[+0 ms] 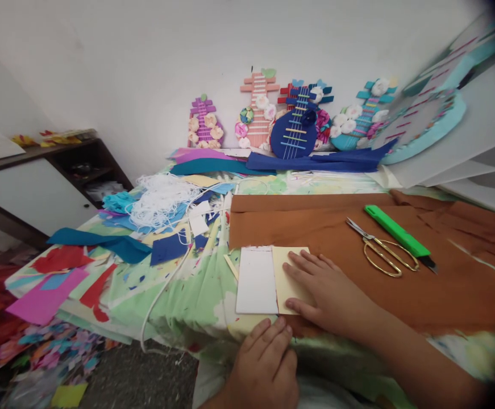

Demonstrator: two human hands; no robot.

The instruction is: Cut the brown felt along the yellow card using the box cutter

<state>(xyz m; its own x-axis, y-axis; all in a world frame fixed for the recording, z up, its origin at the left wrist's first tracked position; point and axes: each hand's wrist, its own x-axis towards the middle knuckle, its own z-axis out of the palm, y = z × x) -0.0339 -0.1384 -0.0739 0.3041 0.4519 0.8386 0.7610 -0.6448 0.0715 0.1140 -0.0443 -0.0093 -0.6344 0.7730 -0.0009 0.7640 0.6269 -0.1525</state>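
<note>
My right hand (319, 287) lies flat with its fingers spread on a pale yellow paper piece (282, 267). Touching that piece's left side is a white rectangular card (256, 281). Just below them, at the front edge of the table, my left hand (266, 363) rests with its fingers curled together; its palm side is hidden. Brown crepe paper (307, 221) extends behind and to the right of the papers. On it lie gold-handled scissors (381, 255), slightly apart, and a green utility knife (396, 230) with its dark tip toward the lower right.
Tangled white string (162, 201) and coloured scraps cover the table's left side, and a white cord (166, 287) hangs over its front edge. Decorated paper lutes (294, 133) lean against the wall. A low cabinet (38, 193) stands at left; paper scraps (51, 352) lie below.
</note>
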